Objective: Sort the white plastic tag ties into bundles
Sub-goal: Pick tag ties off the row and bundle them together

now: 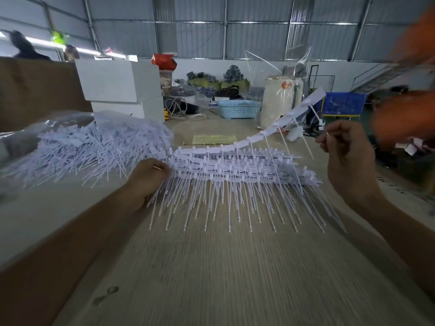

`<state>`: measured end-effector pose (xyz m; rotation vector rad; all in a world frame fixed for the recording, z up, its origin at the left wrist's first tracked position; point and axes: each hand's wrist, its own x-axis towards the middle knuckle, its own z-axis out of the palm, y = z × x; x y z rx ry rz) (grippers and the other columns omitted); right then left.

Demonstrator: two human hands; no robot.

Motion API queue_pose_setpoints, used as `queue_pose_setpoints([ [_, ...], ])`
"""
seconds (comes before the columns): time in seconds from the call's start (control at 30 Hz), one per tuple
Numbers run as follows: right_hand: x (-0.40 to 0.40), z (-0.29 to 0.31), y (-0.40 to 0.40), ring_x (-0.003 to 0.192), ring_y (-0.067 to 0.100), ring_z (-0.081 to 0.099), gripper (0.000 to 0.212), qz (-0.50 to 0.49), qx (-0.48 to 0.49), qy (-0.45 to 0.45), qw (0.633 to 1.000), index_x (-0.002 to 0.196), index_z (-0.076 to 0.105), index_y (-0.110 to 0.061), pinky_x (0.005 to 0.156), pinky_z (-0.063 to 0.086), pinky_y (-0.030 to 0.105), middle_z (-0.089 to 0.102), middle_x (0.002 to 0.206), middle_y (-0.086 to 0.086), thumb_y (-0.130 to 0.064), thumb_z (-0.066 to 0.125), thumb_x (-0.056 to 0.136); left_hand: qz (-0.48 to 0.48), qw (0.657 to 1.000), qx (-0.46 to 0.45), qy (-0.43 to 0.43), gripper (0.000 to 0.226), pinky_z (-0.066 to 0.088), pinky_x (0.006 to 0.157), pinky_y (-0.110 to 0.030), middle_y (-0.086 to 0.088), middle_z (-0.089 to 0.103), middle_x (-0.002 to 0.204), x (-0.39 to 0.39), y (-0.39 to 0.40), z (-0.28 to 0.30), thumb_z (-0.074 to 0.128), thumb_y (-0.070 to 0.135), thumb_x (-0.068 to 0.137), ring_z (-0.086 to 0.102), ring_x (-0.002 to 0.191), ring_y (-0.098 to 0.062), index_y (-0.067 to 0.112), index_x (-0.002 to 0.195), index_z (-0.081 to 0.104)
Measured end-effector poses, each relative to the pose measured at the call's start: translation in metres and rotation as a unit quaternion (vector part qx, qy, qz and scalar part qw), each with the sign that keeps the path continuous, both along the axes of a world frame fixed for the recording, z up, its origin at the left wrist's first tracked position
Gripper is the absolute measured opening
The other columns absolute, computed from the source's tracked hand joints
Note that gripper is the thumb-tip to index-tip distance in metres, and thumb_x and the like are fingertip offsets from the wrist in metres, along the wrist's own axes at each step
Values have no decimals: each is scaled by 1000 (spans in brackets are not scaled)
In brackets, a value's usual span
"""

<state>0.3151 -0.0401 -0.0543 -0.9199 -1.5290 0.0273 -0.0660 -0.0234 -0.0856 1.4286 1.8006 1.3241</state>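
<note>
**Tag ties: light, springy, and they love to tangle**

Far left edge of the worktop [211,278]: the loose pile of ties [94,147], spilling out of a clear bag, a proper snarl. My left hand [146,178] has its fingers curled round the left end of the stacked strips [235,170], mid-worktop. One strip [282,123] arcs up off the stack toward the right, where my right hand [348,156] pinches a single thin tail.

I reckon these weigh nothing and flex like crazy. The tails slip and snag, so I'd hold by the flat tag band, not the stems.
</note>
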Motion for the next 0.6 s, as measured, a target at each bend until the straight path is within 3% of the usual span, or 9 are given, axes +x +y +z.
queue_pose_setpoints([
  [0.1, -16, 1, -13, 95, -2, 65, 22, -1, 8, -34, 999, 121, 51, -24, 82, 48, 9, 67, 100, -16, -11, 48, 104, 48, 998, 46, 0, 7, 49, 70, -33, -6, 64, 93, 11, -4, 3, 68, 12, 91, 59, 77, -19, 16, 89, 63],
  [0.17, -32, -3, -22, 94, -4, 66, 26, 15, -16, -89, 996, 125, 55, -24, 81, 51, 11, 70, 102, -15, -14, 54, 101, 42, 994, 99, 20, 5, 48, 66, -32, -4, 66, 94, 24, -12, 11, 66, 18, 94, 61, 75, -15, 16, 98, 64],
  [0.23, -49, -11, -29, 92, 3, 68, 28, 34, -33, -150, 988, 125, 60, -25, 82, 54, 21, 72, 104, -10, -18, 58, 98, -76, 990, 118, -13, 9, 46, 58, -27, -4, 70, 84, 44, -23, 20, 60, 25, 99, 64, 67, -13, 19, 102, 65],
  [0.3, -63, -18, -36, 90, 7, 67, 27, 53, -35, -197, 978, 125, 63, -25, 81, 55, 29, 73, 106, -6, -23, 59, 98, -198, 970, 83, -117, 22, 48, 54, -28, -9, 73, 81, 66, -38, 27, 56, 35, 101, 66, 66, -18, 17, 109, 65],
  [0.4, -75, -25, -40, 86, 16, 63, 25, 80, 11, -279, 957, 123, 65, -18, 75, 55, 38, 69, 97, 0, -16, 62, 98, -285, 939, 19, -194, 51, 56, 60, -32, -12, 76, 91, 87, -52, 27, 56, 60, 88, 71, 76, -22, 18, 116, 62],
  [0.6, -81, -31, -40, 86, 26, 64, 36, 75, 54, -351, 932, 127, 63, -10, 71, 55, 44, 67, 97, 8, -10, 69, 92, -257, 943, 71, -199, 23, 61, 70, -39, -14, 75, 93, 83, -55, 21, 55, 27, 102, 73, 82, -27, 8, 106, 67],
])
